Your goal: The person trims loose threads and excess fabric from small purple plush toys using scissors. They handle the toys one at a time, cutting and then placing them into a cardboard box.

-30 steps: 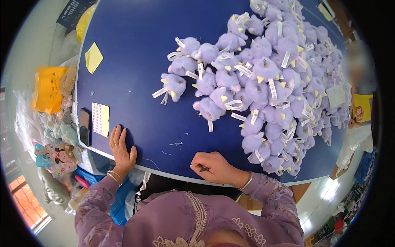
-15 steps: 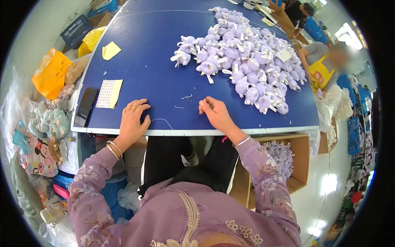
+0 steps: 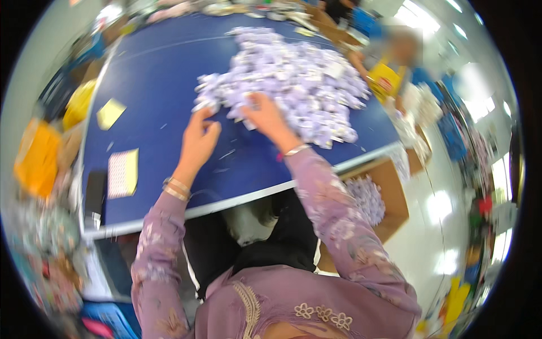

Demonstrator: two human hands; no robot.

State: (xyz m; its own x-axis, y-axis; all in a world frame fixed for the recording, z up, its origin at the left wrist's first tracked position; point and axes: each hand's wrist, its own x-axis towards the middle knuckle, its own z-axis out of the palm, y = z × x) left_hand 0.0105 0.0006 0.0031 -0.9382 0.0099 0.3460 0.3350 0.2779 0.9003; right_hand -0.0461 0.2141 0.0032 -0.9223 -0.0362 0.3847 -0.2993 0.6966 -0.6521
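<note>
A large heap of small lilac plush toys (image 3: pixel 293 73) with white tags lies across the table, blurred by motion. My right hand (image 3: pixel 268 117) reaches to the heap's near edge, its fingertips at a toy; blur hides whether they grip it. Just left of it, my left hand (image 3: pixel 199 140) stretches toward the leftmost toys, thumb and fingers apart and nothing seen between them. Several short thread scraps (image 3: pixel 227 154) lie on the blue tabletop (image 3: pixel 164 90) between my forearms.
On the left stand a sticker sheet (image 3: pixel 122 174), a black phone (image 3: pixel 95 195) and a yellow paper (image 3: pixel 111 114). A cardboard box of lilac pieces (image 3: pixel 395 217) sits below the table's right side. Another person in a yellow apron (image 3: pixel 385 79) is beyond the heap.
Both hands have moved forward from the table's near edge to the heap's near left side. The view has shifted and turned, so the heap now appears farther left.
</note>
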